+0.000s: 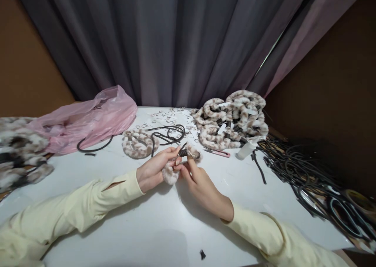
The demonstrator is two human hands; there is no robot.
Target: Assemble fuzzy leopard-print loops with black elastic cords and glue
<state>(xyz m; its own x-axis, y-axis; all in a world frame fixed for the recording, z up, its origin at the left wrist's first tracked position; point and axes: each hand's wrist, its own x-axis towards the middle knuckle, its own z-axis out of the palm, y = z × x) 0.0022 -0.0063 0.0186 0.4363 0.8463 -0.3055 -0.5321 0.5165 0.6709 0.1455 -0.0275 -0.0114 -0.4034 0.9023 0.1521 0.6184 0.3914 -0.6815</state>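
Observation:
Above the middle of the white table, my left hand and my right hand both grip a fluffy brown-and-white plush strap. Black cord is wound in a tight coil around part of it, and a short cord end sticks up from the coil. My left fingers pinch beside the coil. My right thumb and fingers close on the strap from the other side; some fingertips are hidden. Just beyond my left hand lies a plush ring, with loose black cords behind it.
A pink-handled utility knife and a translucent bottle lie right of centre, before a pile of plush straps. Tangled black cords cover the right edge. A pink plastic bag and more plush pieces sit left.

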